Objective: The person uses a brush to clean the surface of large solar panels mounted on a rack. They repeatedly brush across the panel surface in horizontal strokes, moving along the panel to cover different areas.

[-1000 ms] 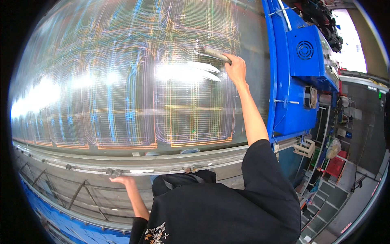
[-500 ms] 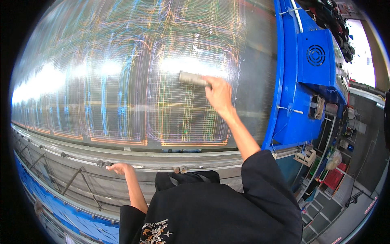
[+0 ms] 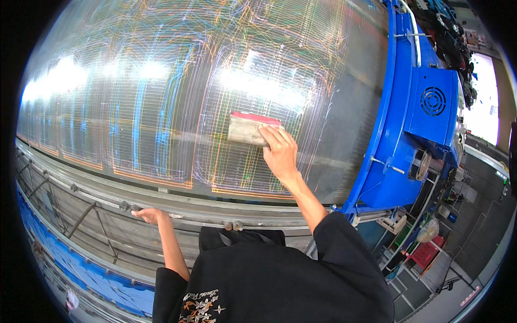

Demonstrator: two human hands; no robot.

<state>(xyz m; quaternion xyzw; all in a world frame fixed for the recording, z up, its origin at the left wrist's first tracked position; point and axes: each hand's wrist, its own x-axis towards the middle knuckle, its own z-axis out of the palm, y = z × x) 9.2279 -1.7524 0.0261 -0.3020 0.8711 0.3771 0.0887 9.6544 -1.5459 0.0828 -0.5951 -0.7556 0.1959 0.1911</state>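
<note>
My right hand point(image 3: 280, 152) is closed on the right end of a flat rectangular grey block with a red edge point(image 3: 246, 131). The block is against a dark, glossy panel point(image 3: 344, 134) covered in thin coloured lines, its broad grey side toward me. I cannot tell whether it is a brush or a pad. Lower left, my left hand point(image 3: 152, 215) lies at the metal rail along the panel's near edge, beside a small dark knob point(image 3: 125, 206). Its fingers are stretched out to the left and appear to hold nothing; the fingertips are partly unclear.
A blue machine housing point(image 3: 401, 134) with a round vent borders the panel on the right. Metal rails point(image 3: 253, 215) run between my body and the panel. Below left are metal struts and a blue sheet point(image 3: 102, 277). A red basket point(image 3: 428, 252) stands on shelving at the lower right.
My right hand has drawn the block toward me and tilted it, so its broad side and red edge show. My left hand stays by the knob. The whole view has shifted slightly.
</note>
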